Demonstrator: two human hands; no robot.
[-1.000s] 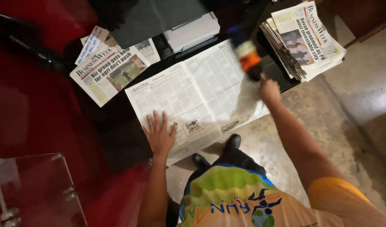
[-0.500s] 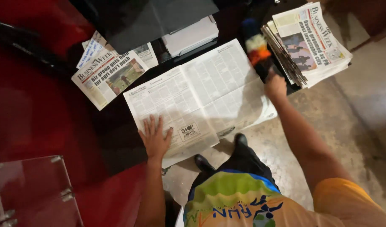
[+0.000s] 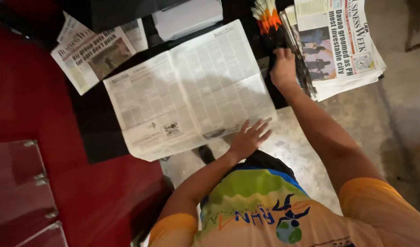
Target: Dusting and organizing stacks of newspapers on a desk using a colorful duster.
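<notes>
Hands: left hand (image 3: 249, 137) flat on thin open newspaper (image 3: 187, 91), right hand (image 3: 283, 68) gripping feathery duster (image 3: 267, 20).

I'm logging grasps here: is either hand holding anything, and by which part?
The right hand grips the dark handle end of a feather duster. The left hand holds nothing, lying flat on the open newspaper.

No packages, signs or screens show. The only printed matter is newspapers on the dark table (image 3: 100, 137): one open spread (image 3: 187, 91), one folded paper (image 3: 93, 55) upper left, and a stack (image 3: 342, 45) upper right.
</notes>
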